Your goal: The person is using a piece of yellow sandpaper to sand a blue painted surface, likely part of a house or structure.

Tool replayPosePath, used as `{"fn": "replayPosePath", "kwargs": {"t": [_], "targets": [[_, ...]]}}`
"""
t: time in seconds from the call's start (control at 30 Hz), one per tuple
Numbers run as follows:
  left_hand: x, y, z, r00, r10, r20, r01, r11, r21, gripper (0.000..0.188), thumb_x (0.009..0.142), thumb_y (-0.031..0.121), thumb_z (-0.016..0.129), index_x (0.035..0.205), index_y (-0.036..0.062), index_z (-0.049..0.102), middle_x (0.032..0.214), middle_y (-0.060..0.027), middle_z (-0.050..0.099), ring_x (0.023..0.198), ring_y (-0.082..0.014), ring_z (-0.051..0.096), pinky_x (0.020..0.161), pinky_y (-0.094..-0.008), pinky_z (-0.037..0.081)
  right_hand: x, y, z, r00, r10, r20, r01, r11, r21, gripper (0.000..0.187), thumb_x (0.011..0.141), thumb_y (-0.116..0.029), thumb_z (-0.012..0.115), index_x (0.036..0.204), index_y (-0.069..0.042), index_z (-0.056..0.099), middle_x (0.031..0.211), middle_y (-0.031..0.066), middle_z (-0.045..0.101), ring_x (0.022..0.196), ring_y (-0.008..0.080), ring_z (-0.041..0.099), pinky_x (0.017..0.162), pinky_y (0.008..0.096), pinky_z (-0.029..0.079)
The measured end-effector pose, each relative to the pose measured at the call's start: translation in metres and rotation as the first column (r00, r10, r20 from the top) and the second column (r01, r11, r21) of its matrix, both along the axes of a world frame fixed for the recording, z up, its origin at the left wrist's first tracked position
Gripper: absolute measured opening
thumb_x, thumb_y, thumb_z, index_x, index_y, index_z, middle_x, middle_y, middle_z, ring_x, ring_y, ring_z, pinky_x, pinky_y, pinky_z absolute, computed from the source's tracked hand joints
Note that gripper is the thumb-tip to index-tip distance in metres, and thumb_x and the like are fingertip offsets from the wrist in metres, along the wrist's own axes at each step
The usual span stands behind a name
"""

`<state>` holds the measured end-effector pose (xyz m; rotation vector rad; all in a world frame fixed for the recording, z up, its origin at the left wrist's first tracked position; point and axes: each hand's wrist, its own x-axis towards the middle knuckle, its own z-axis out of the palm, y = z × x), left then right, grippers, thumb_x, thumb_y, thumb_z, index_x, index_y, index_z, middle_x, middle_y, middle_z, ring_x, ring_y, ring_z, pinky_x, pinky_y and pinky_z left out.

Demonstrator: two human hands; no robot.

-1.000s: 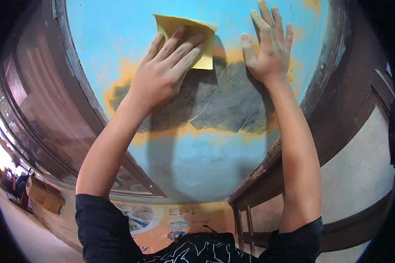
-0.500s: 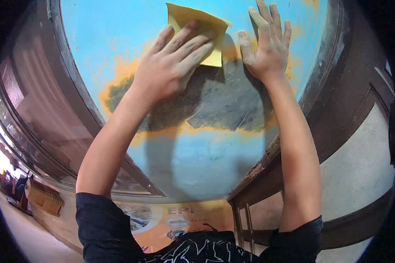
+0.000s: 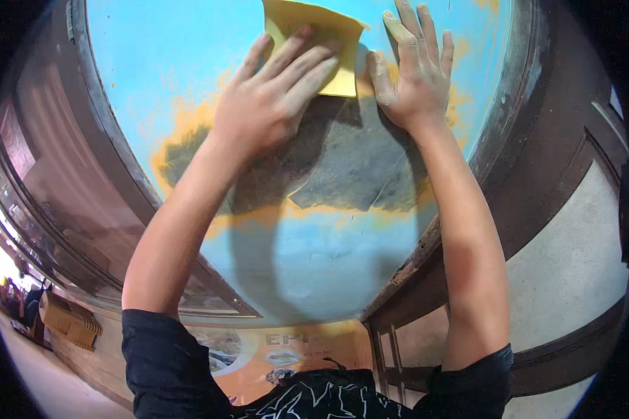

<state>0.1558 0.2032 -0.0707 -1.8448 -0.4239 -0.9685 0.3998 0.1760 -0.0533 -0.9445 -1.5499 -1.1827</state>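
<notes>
A yellow sheet of sandpaper (image 3: pixel 345 52) lies under the fingers of my left hand (image 3: pixel 262 101), which presses it against a light-blue panel (image 3: pixel 314 241). The fingers are stretched and dusty. One corner of the sheet stands up beyond the fingertips. Below the sheet, a dark grey patch (image 3: pixel 356 164) with an uneven orange rim shows through the blue. My right hand (image 3: pixel 419 84) rests on the panel to the right of the sheet, dusty fingers spread, holding nothing. Whether my left thumb goes beneath the sheet is hidden.
Dark worn frame edges run along the panel's left (image 3: pixel 112 98) and right (image 3: pixel 514 91) sides. An orange printed sheet (image 3: pixel 251 370) lies below the panel. A brown cardboard-like object (image 3: pixel 70 321) sits at the lower left.
My left hand and the sandpaper have slid slightly up and right over the panel. My right hand stays at about the same spot on it; the view has shifted a little.
</notes>
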Motion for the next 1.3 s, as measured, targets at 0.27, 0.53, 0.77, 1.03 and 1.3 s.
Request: {"fn": "replayPosePath", "kwargs": {"t": [0.27,0.53,0.77,1.03,1.3], "targets": [[0.004,-0.046,0.013,0.981,0.056,0.186,-0.048,0.998,-0.047,0.051,0.092,0.009,0.063,0.143,0.0115,0.059,0.152,-0.0075,0.056,0.149,-0.0319,0.043,0.119,-0.058,0.035,-0.009,-0.036,0.0,1.0,-0.005,-0.025,0.004,1.0,-0.028,0.053,0.095,-0.03,0.055,0.143,-0.011,0.045,0.166,0.0181,0.036,0.154,0.0432,0.031,0.124,0.064,0.017],[0.0,-0.082,-0.003,0.997,0.013,0.073,-0.011,1.0,-0.02,0.052,0.086,0.011,0.06,0.139,0.0104,0.061,0.143,-0.0054,0.061,0.137,-0.0288,0.054,0.119,-0.0565,0.034,-0.009,-0.08,0.004,1.0,-0.003,0.002,0.003,1.0,0.027,0.051,0.095,-0.03,0.057,0.142,-0.011,0.046,0.166,0.0175,0.036,0.154,0.0434,0.031,0.123,0.0657,0.017],[-0.009,-0.13,0.006,0.985,0.032,0.17,-0.038,0.999,0.033,0.051,0.087,0.008,0.057,0.138,0.0069,0.061,0.146,-0.0079,0.06,0.14,-0.0305,0.051,0.12,-0.0573,0.032,-0.02,-0.136,0.002,1.0,0.001,-0.009,-0.001,1.0,-0.018,0.054,0.095,-0.03,0.057,0.143,-0.011,0.044,0.167,0.0166,0.035,0.154,0.0437,0.03,0.123,0.0661,0.016],[-0.049,-0.165,0.005,0.993,0.109,0.048,-0.109,0.994,0.015,0.05,0.089,0.011,0.058,0.139,0.009,0.061,0.144,-0.0077,0.061,0.145,-0.0291,0.049,0.121,-0.0543,0.031,-0.026,-0.155,0.003,1.0,-0.007,0.012,0.007,1.0,-0.005,0.06,0.088,-0.025,0.061,0.145,-0.013,0.043,0.168,0.0153,0.033,0.155,0.0419,0.029,0.124,0.0651,0.015],[-0.069,-0.191,-0.009,0.992,0.086,0.09,-0.082,0.996,-0.045,0.052,0.09,0.014,0.063,0.142,0.0094,0.059,0.15,-0.0087,0.057,0.147,-0.0296,0.047,0.123,-0.055,0.029,-0.033,-0.193,0.0,1.0,0.009,-0.014,-0.009,0.998,-0.059,0.055,0.091,-0.027,0.057,0.143,-0.012,0.043,0.168,0.017,0.032,0.155,0.0438,0.028,0.124,0.0651,0.015]]}}
